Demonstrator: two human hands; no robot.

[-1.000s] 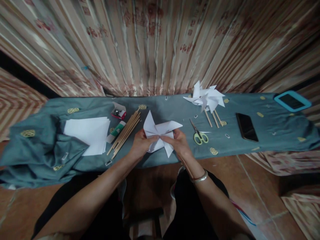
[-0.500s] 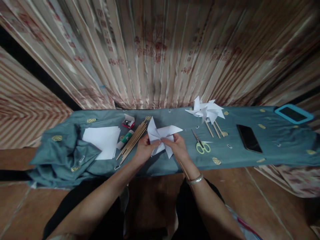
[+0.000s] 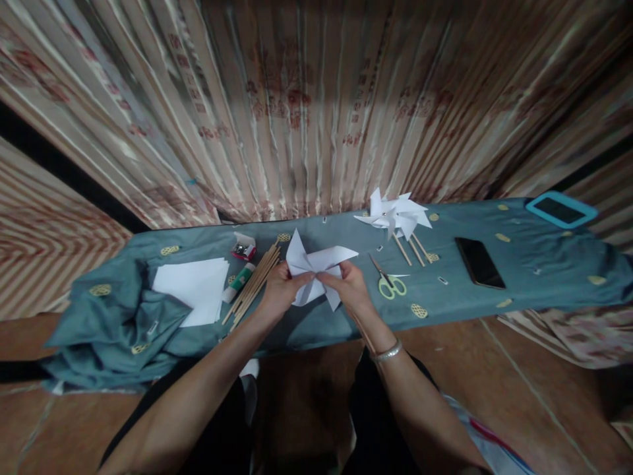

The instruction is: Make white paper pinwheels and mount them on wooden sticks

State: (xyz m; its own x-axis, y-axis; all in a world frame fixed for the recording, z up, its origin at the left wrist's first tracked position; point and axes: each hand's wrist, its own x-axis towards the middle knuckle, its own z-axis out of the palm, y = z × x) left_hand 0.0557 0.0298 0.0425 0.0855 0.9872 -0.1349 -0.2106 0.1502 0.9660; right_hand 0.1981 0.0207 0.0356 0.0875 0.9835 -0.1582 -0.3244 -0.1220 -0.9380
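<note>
Between my two hands is a white paper pinwheel (image 3: 321, 259) with its points folded in to the middle. My left hand (image 3: 283, 290) grips its left side, the thumb pressed near the centre. From the right, my right hand (image 3: 352, 287) holds it too, its thumb meeting the left one at the centre. The fingers behind the paper are hidden. Close to my left hand lies a bundle of wooden sticks (image 3: 254, 280). Right of my right hand are scissors (image 3: 391, 285) with light green handles, blades apart.
Left on the green cloth (image 3: 341, 227) are white paper sheets (image 3: 195, 287), a green-and-white glue stick (image 3: 239, 282) and a small open box (image 3: 243, 247) of metal pieces. To the right lie finished pinwheels (image 3: 398, 214) on sticks, a black phone (image 3: 479, 262) and a blue-framed tablet (image 3: 561, 209).
The view has shifted and tilted slightly. Both hands keep hold of the pinwheel at its centre, with little change in their grip.
</note>
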